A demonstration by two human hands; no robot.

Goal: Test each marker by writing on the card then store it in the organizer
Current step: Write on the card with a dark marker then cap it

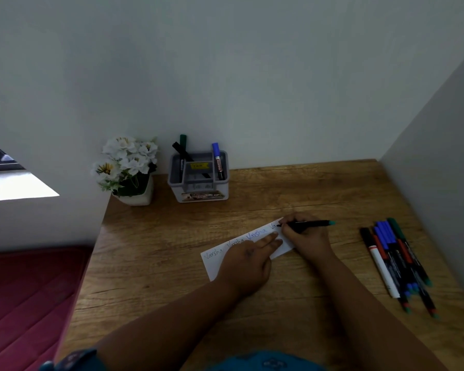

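Note:
A white card (213, 263) lies slanted on the wooden desk (279, 188), with the same word written along it several times. My left hand (248, 261) lies flat on the card, fingers spread, pinning it down. My right hand (304, 232) grips a black marker (312, 223) with a teal end, its tip touching the card's far right end. A grey organizer (198, 192) stands at the back of the desk, holding a green, a black and a blue marker. Several loose markers (397, 261) lie in a bunch to the right.
A white pot of white flowers (127, 167) stands left of the organizer, at the desk's back left corner. Walls close the desk at the back and on the right. A red quilted mattress (24, 303) lies below the desk's left edge.

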